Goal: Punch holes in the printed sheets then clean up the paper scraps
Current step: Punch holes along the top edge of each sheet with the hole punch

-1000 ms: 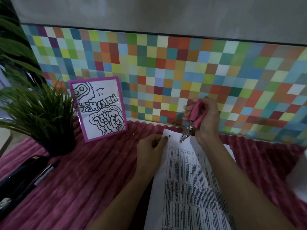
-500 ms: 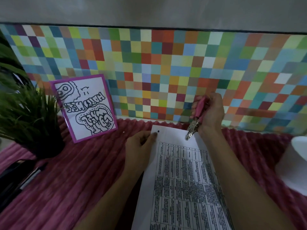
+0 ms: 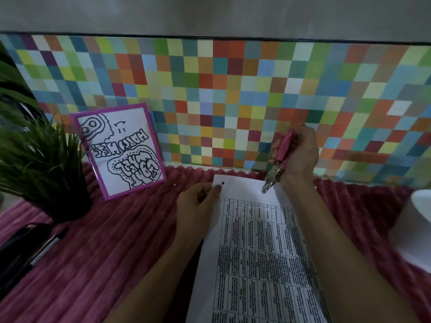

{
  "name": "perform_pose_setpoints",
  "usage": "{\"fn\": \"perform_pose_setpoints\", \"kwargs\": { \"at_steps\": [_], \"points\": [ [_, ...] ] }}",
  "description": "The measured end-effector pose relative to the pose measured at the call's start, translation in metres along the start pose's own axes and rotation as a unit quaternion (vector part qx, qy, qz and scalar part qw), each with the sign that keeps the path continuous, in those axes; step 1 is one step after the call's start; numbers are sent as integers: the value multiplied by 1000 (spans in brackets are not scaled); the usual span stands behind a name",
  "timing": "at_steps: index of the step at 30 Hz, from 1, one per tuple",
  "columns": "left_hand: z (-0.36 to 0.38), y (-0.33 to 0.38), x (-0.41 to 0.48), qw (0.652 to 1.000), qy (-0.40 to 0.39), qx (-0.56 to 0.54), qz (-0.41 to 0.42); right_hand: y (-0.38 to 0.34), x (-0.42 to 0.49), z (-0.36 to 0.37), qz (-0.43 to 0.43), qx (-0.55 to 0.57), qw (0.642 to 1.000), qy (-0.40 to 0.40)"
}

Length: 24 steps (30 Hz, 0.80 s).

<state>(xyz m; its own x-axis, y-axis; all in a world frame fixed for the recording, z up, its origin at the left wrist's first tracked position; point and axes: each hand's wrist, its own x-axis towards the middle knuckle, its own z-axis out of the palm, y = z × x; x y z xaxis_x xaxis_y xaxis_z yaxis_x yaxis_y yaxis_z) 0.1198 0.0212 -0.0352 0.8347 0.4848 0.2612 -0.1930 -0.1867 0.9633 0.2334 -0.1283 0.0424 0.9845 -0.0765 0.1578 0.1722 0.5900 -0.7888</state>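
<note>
So the fingers (image 3: 275,145) of the right hand (image 3: 300,155) are wrapping tight around the pink handles of a little handheld punch (image 3: 278,164), gripping it with the metal nose pointing down and toward the near side. That nose is sitting right at the far edge of the printed sheets (image 3: 256,252), over on the right part of that edge. I can't tell if the paper is actually slotted into the punch or if the tip is just touching it.

Over at the left hand (image 3: 198,206), the thumb is lying on top of the far left corner and the other fingers are curling underneath, so it's pinching the paper. My guess is it's keeping that end from sliding or flopping while the punch is lining up. Just beside the thumb tip there's one hole (image 3: 223,183) already through the margin, so I'm reading this as hole two going in along the same edge, with the cleanup part not yet begun. Any scraps are too small for me to make out.

The sheets are running from the near edge out to the far side of the worktop (image 3: 116,252), which is wearing a ribbed pink cover, so it's probably soft and a bit grabby. Farther out on the left, a framed drawing (image 3: 117,150) is leaning on the tiled wall (image 3: 233,89), next to a plant (image 3: 42,164).
</note>
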Motion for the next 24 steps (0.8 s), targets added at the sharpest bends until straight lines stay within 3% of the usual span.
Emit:
{"fn": "perform_pose_setpoints", "kwargs": {
  "at_steps": [12, 16, 24],
  "points": [
    [1, 2, -2, 1000, -8, 15, -9, 1, 0, 2, -16, -17, 1000, -2],
    [2, 5, -3, 998, -62, 28, -12, -4, -2, 2, 1, -13, 999, -43],
    [1, 5, -4, 998, -24, 55, -22, -3, -11, -18, 25, -3, 993, -111]
  ]
}}
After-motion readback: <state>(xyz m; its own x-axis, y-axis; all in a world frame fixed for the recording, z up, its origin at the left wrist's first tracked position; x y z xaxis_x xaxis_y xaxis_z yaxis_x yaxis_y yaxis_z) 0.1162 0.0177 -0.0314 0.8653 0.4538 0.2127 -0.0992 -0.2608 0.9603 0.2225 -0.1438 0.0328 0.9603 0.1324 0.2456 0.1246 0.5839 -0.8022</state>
